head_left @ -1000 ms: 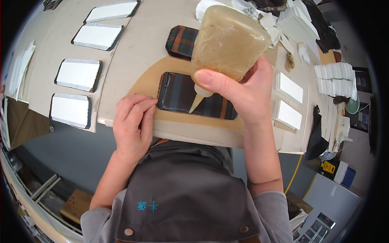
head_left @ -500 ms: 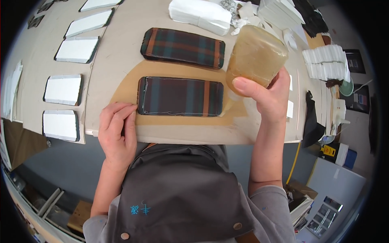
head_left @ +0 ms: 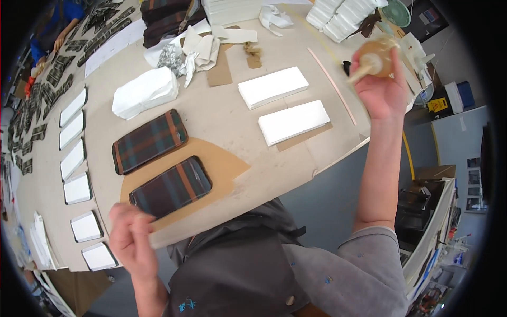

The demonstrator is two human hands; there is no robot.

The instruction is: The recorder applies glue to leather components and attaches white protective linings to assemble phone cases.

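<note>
My right hand (head_left: 381,100) grips a squeeze bottle (head_left: 384,55) of amber, glue-like liquid over the table's right part. Its pale nozzle points left and toward me. My left hand (head_left: 129,235), slightly blurred, has its fingers curled closed beside the lower left corner of the nearer plaid panel (head_left: 171,185). I see nothing between those fingers. That dark rectangular panel has rounded corners, and an orange stripe crosses it. It lies on a tan sheet (head_left: 224,164). Just beyond sits a matching plaid panel (head_left: 150,142).
White panels with dark edges (head_left: 77,188) line the left side. A white stack (head_left: 145,93) lies behind the plaid panels; two white blocks (head_left: 293,122) are at right. Scraps (head_left: 200,55) and dark plaid cloth (head_left: 169,21) lie farther back. Another person's hand (head_left: 59,41) shows far left.
My view has turned right. The bottle has moved right, away from the plaid panels, and its nozzle now faces left. My left hand has shifted slightly off the nearer panel's corner.
</note>
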